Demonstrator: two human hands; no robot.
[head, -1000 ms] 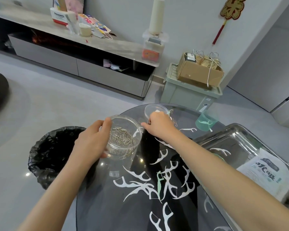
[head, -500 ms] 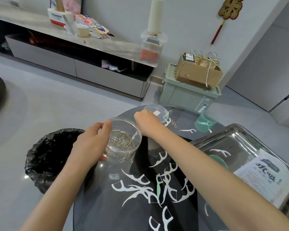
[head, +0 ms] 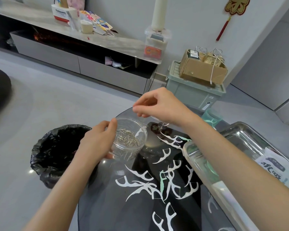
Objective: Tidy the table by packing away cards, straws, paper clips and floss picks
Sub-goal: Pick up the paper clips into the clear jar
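At the far left edge of the glass table (head: 107,214), the left hand (head: 97,142) wraps its thumb and fingers round a clear plastic tub (head: 132,153) with a heap of paper clips (head: 128,139) in the bottom. The right hand (head: 162,105) hangs just above the tub's far rim, thumb and forefinger pinched together and the other fingers curled. Whether a clip sits in that pinch is too small to tell.

The step in hand looks like gathering the paper clips into the tub. If the pinch does carry a clip, the next move is simply to part those 2 fingers over the open mouth while the left hand steadies the tub. Thin wire shapes on the glass under the right wrist may be more clips to fetch.

Floss picks (head: 158,184) lie scattered across the nearer glass, not yet packed, beside a metal tray (head: 237,135) on the right. A bin with a black liner (head: 57,147) stands on the floor to the left.
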